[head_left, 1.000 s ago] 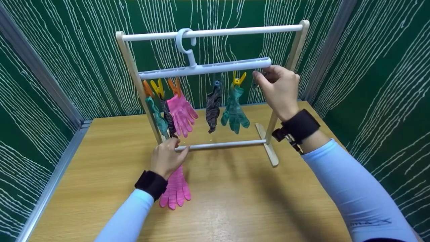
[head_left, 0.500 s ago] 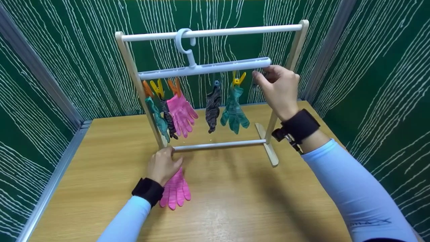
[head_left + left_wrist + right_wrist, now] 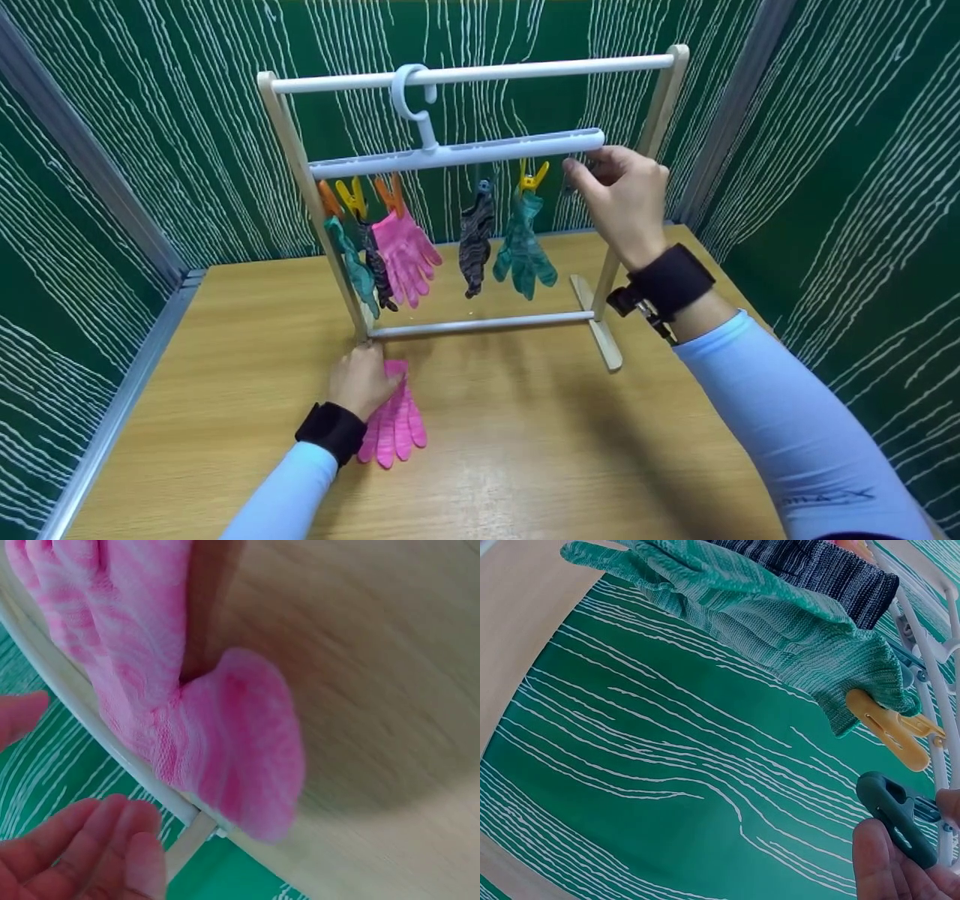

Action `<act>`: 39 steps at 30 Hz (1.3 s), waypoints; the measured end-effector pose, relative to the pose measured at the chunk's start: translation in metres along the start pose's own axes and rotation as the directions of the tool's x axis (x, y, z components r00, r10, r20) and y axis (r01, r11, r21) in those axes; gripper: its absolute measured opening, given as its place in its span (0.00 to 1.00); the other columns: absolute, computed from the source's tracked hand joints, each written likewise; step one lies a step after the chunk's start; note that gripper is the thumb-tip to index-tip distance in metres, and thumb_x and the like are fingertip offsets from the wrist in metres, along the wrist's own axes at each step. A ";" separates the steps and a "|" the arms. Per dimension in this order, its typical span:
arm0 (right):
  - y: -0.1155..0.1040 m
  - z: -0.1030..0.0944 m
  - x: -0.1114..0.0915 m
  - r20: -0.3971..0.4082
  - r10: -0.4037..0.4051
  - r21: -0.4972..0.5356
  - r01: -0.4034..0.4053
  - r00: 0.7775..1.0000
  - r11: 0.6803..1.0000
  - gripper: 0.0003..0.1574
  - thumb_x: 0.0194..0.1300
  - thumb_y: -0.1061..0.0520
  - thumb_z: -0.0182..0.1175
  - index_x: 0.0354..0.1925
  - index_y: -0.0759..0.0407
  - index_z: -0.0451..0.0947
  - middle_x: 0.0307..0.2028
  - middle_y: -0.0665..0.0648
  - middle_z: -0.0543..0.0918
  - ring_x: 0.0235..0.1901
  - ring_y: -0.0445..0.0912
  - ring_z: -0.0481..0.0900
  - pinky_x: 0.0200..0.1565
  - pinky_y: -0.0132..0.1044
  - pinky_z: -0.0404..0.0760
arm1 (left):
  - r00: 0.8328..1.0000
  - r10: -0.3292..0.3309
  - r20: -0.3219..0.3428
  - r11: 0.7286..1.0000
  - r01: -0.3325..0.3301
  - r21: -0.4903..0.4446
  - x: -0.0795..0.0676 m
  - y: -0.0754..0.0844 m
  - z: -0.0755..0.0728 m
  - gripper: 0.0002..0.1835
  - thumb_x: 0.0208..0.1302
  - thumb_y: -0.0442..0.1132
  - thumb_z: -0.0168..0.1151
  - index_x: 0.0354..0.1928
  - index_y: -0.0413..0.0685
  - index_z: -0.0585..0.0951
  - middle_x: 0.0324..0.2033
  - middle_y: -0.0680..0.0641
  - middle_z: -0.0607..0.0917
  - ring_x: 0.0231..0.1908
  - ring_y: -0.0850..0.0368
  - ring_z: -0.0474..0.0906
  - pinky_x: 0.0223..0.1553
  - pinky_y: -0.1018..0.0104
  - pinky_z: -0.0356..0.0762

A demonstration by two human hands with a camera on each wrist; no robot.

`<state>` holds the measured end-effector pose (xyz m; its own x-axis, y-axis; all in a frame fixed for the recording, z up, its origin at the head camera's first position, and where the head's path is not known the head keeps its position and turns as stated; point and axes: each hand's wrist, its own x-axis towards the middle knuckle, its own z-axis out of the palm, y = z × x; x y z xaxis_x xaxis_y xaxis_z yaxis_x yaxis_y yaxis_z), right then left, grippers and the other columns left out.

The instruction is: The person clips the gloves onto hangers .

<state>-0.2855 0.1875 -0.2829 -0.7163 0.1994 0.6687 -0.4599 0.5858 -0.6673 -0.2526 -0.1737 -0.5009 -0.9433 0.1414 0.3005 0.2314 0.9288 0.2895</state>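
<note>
A pink glove point(image 3: 403, 426) lies flat on the table, its cuff toward the rack. Over the glove's left side is my left hand point(image 3: 361, 382); the left wrist view shows thumb and fingers apart with nothing between them. My right hand point(image 3: 631, 199) pinches a dark green clothespin point(image 3: 894, 816) at the right end of the white hanger point(image 3: 495, 150). Beside that pin, a yellow clothespin point(image 3: 891, 736) holds a green glove point(image 3: 525, 247). Further left hang a dark glove point(image 3: 475, 244) and, on an orange clothespin point(image 3: 391, 195), another pink glove point(image 3: 407, 259).
The hanger hooks over the top bar point(image 3: 525, 71) of a wooden rack, whose lower bar point(image 3: 487, 324) runs close above the table point(image 3: 525, 465). At the rack's left post point(image 3: 296, 165) hang another green glove point(image 3: 349, 259) and another dark glove. Green walls enclose the table.
My left hand has moved down and slightly left from the lower bar, uncovering the cuff of the pink glove on the table. The right hand stays at the hanger's end.
</note>
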 end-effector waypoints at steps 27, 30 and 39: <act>-0.001 0.001 -0.001 -0.005 -0.006 -0.017 0.006 1.000 1.000 0.18 0.75 0.55 0.71 0.55 0.67 0.88 0.44 0.63 0.94 0.33 0.26 0.82 0.40 0.21 0.80 | 0.980 -0.046 0.194 0.993 0.025 0.113 0.003 0.006 0.017 0.22 0.58 0.51 0.78 0.33 0.35 0.87 0.36 0.31 0.90 0.39 0.32 0.89 0.41 0.38 0.87; -0.001 0.001 -0.001 -0.001 -0.006 -0.017 0.006 1.000 1.000 0.18 0.75 0.55 0.71 0.55 0.67 0.88 0.44 0.63 0.94 0.33 0.27 0.82 0.40 0.22 0.80 | 0.979 -0.031 0.201 0.992 0.005 0.128 0.008 -0.005 0.035 0.24 0.59 0.54 0.78 0.34 0.36 0.87 0.36 0.32 0.90 0.38 0.32 0.89 0.39 0.38 0.87; -0.001 0.000 0.000 0.002 0.002 0.003 -0.002 1.000 1.000 0.17 0.75 0.56 0.71 0.54 0.67 0.89 0.43 0.64 0.94 0.32 0.25 0.82 0.40 0.21 0.81 | 0.986 0.001 0.168 0.996 -0.015 0.083 0.025 -0.044 0.091 0.23 0.57 0.57 0.79 0.28 0.44 0.85 0.33 0.36 0.91 0.37 0.33 0.89 0.38 0.38 0.87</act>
<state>-0.2850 0.1872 -0.2817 -0.7182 0.1991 0.6668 -0.4599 0.5834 -0.6694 -0.3084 -0.1799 -0.5892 -0.9697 0.1974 0.1439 0.2247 0.9518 0.2088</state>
